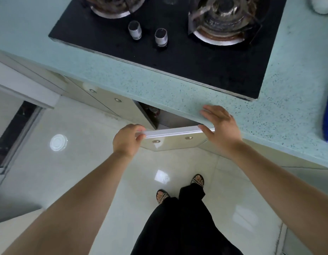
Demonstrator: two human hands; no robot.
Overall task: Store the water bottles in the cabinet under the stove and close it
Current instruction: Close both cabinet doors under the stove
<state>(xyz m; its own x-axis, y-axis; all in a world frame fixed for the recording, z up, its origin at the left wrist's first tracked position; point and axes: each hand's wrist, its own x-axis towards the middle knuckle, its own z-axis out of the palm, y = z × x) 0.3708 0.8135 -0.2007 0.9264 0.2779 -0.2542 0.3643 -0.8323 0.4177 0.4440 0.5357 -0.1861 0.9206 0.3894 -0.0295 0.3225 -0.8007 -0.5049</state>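
Partly ajar, the cabinet door (170,143) has left hand (127,140) pinching its top edge, right hand (221,128) touching, fingers straight.

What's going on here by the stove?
A person stands at a pale green speckled countertop and handles the glossy beige cabinet door under the black glass gas stove. The left hand grips the door's top edge at its free end; the right hand rests open, with its thumb on that edge. The door stands ajar, not yet closed. What is inside is too dark to tell.
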